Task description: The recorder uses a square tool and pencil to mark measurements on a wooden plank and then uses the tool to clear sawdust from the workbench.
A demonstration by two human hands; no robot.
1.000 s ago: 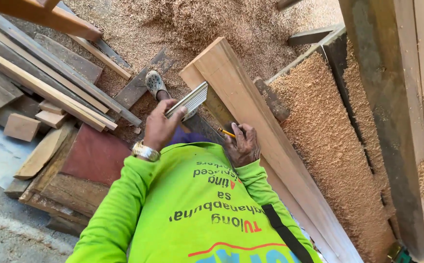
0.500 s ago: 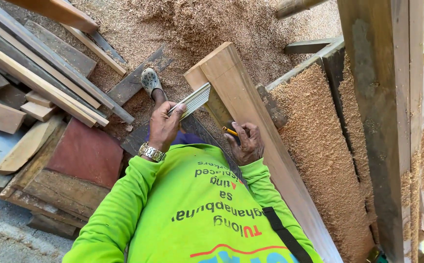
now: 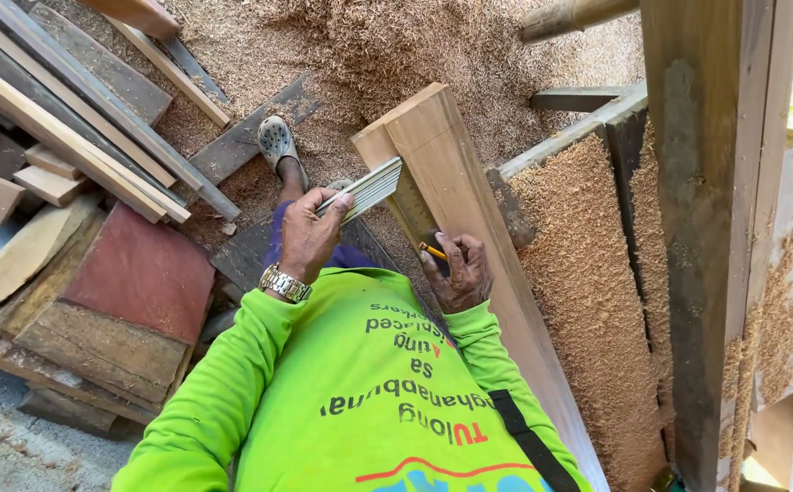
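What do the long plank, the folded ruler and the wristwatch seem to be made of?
The long plank looks like planed, unfinished wood: pale brown faces with visible grain. The folded ruler in the left hand seems to be pale wood or plastic; its stacked thin slats show, the material stays unclear. The wristwatch appears polished metal: it shines silver.

Passage rightward is blocked by the upright post [image 3: 701, 228] and the sawdust heap [image 3: 588, 273]. Leftward, stacked offcuts [image 3: 77, 146] obstruct the floor. Open room is found only beyond the plank [image 3: 469, 237] end (loose shavings [image 3: 396, 46] there).
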